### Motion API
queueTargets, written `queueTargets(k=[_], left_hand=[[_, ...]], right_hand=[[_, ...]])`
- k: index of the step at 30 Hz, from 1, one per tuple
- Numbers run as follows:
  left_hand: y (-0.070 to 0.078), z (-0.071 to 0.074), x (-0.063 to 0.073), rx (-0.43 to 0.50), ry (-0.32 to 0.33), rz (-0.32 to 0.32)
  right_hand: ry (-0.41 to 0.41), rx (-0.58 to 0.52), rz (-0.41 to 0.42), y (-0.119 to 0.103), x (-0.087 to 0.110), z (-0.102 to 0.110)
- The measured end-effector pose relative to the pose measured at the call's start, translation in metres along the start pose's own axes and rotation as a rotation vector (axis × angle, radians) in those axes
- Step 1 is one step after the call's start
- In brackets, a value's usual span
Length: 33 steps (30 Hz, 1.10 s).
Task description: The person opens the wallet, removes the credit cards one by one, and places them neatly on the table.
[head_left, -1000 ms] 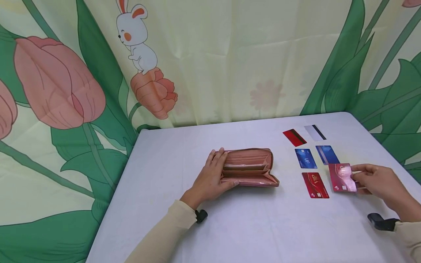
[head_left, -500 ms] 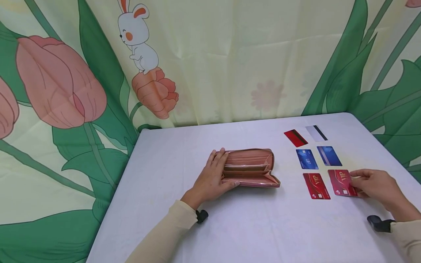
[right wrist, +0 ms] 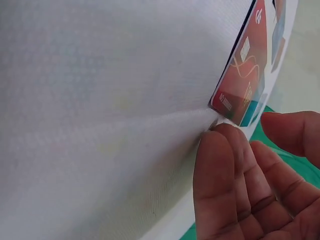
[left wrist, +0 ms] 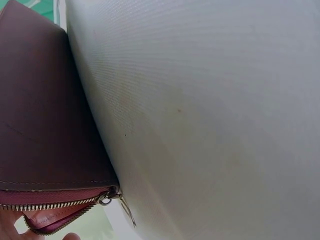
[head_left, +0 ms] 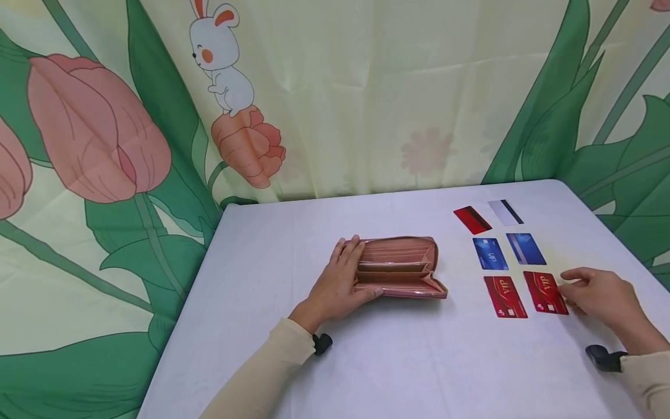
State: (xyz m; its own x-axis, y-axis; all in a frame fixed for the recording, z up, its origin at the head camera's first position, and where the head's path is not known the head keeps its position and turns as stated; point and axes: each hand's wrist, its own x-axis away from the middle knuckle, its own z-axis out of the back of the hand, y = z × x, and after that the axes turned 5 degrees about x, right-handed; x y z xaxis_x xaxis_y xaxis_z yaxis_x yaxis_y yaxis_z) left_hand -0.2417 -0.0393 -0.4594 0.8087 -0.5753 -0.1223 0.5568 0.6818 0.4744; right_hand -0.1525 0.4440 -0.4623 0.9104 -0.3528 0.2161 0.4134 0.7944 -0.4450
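A pinkish-brown zip wallet (head_left: pixel 398 265) lies unzipped and spread on the white-covered table, its card slots and middle pocket showing. My left hand (head_left: pixel 337 285) grips its left end, fingers over the far edge and thumb on the near edge. In the left wrist view, the wallet's dark outer side (left wrist: pixel 50 110) and brass zip (left wrist: pixel 55 205) appear, with fingertips at the bottom corner. My right hand (head_left: pixel 602 297) is beside a red VIP card (head_left: pixel 545 293) that lies flat. The right wrist view has the thumb apart from loosely bent fingers, nothing between them, close to that card's edge.
Left of that card lies another red VIP card (head_left: pixel 505 297). Behind them are a blue VIP card (head_left: pixel 490 254) and a striped blue card (head_left: pixel 526 249). Farther back lie a red striped card (head_left: pixel 472 220) and a whitish striped card (head_left: pixel 505 213). A printed curtain (head_left: pixel 366 99) hangs behind the table.
My right hand has lowered the red VIP card onto the table and let go of it, right of the other red one. The left hand stays on the wallet.
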Motion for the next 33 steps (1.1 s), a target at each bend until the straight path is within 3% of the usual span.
queueTargets(k=[6,13,24,28,33], left_hand=[[0.0,0.002,0.001,-0.017,-0.005,0.003],[-0.001,0.007,0.002,-0.057,-0.012,-0.008],[-0.001,0.011,0.002,-0.043,-0.015,-0.005],[-0.002,0.013,0.002,-0.011,0.006,0.012],[-0.007,0.017,0.003,0.064,0.041,0.003]], right_hand=[[0.089,0.048,0.032,-0.01,0.002,-0.003],[0.143,0.053,0.206,-0.054,0.003,-0.008],[-0.06,-0.017,0.492,-0.151,0.005,-0.034],[-0.158,-0.077,0.569,-0.174,0.008,-0.047],[-0.202,-0.109,0.627,-0.19,0.012,-0.058]])
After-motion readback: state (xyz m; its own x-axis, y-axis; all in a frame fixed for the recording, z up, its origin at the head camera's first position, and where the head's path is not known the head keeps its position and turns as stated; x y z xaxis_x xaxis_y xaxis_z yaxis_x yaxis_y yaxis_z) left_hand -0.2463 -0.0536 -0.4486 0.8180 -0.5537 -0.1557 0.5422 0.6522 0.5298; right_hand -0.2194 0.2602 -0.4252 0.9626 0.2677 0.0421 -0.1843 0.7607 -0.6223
